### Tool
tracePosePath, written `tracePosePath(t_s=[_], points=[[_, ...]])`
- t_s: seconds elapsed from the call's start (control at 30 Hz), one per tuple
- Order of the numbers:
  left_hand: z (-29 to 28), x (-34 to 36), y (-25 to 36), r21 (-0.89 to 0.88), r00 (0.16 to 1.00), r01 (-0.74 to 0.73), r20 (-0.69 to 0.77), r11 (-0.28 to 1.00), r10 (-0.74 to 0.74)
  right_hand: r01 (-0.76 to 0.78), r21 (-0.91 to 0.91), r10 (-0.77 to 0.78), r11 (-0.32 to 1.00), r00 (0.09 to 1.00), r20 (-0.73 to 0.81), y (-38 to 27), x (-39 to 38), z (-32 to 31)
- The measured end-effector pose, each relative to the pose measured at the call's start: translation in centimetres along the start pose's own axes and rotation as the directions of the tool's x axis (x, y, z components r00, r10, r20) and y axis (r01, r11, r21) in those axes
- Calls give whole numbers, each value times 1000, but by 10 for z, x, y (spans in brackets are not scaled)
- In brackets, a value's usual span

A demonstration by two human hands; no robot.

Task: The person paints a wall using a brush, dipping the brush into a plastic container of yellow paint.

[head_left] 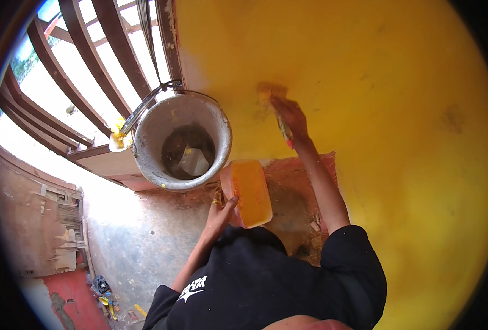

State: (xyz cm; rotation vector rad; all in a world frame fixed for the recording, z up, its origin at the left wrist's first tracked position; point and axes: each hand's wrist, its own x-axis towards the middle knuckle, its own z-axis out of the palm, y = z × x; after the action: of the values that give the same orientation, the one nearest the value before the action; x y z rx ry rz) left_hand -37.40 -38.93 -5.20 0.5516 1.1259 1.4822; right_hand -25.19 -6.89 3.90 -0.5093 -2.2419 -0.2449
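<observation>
My right hand (pixel 291 116) is closed round the handle of a paintbrush (pixel 283 131). Its blurred bristles are against the yellow wall (pixel 387 110), where a few darker patches show. Low in front of my body, my left hand (pixel 220 212) grips the side of a rectangular plastic tub (pixel 250 192) with yellow-orange paint in it. Just beyond and left of the tub hangs a grey bucket (pixel 222 132), tied near its rim. A pale block-like piece (pixel 193 161) lies at the bottom of the bucket.
Brown wooden bars (pixel 84 49) form a window grille at the far left, with a yellow-stained cloth or bag (pixel 119 138) beside the bucket. Below is a worn concrete floor (pixel 128 242). Loose litter (pixel 104 291) lies by a red panel (pixel 76 300) at the lower left.
</observation>
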Motion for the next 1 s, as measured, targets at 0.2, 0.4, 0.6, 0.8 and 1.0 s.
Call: tracePosePath(t_s=[0.2,0.4,0.6,0.8,1.0], points=[[8,3,-7,69,996,-44,-77,997,49,11,251,-61,968,979,195,14,-5,-7],[22,9,-10,59,992,-21,-125,998,28,341,-67,-342,938,940,-5,18,130,-123],[15,27,-36,33,971,19,-239,999,-11,198,-41,-195,979,867,-460,-13,175,-167],[29,23,-40,-77,963,-31,-271,997,9,87,-59,-98,994,974,-206,24,55,-72],[37,21,-43,-66,930,-78,-363,995,49,75,35,-78,997,994,76,24,-32,4]])
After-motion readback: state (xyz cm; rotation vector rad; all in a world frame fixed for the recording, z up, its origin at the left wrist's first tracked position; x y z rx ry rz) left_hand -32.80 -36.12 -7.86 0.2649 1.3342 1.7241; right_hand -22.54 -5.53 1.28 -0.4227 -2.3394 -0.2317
